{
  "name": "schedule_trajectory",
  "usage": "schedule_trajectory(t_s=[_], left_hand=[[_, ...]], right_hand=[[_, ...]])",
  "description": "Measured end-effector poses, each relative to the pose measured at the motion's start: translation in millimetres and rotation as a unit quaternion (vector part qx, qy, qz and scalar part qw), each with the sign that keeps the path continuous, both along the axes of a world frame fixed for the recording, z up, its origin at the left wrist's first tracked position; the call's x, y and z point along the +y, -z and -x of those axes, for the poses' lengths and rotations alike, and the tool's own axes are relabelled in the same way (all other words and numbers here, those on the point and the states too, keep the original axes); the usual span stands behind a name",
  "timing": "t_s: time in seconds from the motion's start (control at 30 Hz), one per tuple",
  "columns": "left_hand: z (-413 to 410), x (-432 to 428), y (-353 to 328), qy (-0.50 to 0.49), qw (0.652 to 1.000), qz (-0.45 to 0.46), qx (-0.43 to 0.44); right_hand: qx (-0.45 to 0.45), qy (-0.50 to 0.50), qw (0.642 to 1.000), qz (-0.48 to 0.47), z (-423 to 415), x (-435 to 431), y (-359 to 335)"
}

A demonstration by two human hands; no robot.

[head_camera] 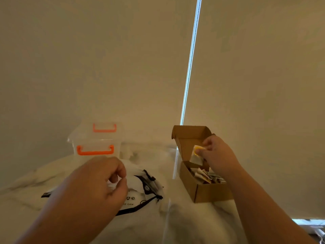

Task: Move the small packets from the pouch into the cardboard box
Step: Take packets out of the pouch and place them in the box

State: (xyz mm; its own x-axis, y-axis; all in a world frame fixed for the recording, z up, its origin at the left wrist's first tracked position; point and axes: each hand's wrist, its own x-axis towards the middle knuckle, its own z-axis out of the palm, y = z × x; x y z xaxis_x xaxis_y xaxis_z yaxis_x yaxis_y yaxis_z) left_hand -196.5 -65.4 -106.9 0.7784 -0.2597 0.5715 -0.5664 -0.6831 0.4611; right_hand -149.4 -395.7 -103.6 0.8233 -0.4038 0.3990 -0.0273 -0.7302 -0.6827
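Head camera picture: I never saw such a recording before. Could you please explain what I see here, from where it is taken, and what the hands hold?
There is no machine here: a person works with bare hands, and one camera worn on the head looks forward and down. The left hand pinches a white piece over the white pouch with black trim; whether it is a packet or the pouch's edge, I cannot tell. The right hand pinches a small packet above the open cardboard box, which already holds more packets. Everything lies on white cloth. Behind stand clear containers with orange handles.
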Motion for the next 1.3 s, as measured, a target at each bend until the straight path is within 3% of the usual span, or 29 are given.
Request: schedule_trajectory(t_s=[0.1,0.2,0.33,0.43,0.57,0.73,0.97,1.07,1.3], left_hand=[[-6,13,1,-0.056,0.987,-0.131,-0.074],[-6,12,2,-0.112,0.965,-0.234,0.026],[-15,18,5,-0.079,0.958,-0.262,0.086],[-22,21,6,-0.046,0.969,-0.228,0.086],[-33,21,14,-0.045,0.980,-0.177,0.080],[-36,23,16,-0.034,0.990,-0.121,0.067],[-29,21,12,-0.006,0.994,-0.040,0.102],[-26,20,11,0.002,0.994,-0.045,0.098],[-27,21,6,0.015,0.985,-0.076,0.154]], right_hand=[[0.092,0.011,0.994,0.059,-15,-16,26],[0.200,-0.007,0.974,0.103,-25,-17,44],[0.194,0.044,0.964,0.175,-32,-21,41],[0.129,0.054,0.977,0.162,-29,-15,36],[0.022,-0.026,0.997,0.067,-11,22,13],[-0.064,-0.134,0.989,0.013,22,79,-12],[0.031,-0.293,0.951,0.092,49,153,10],[0.038,-0.297,0.938,0.173,34,167,37],[0.072,-0.274,0.948,0.144,-6,199,80]])
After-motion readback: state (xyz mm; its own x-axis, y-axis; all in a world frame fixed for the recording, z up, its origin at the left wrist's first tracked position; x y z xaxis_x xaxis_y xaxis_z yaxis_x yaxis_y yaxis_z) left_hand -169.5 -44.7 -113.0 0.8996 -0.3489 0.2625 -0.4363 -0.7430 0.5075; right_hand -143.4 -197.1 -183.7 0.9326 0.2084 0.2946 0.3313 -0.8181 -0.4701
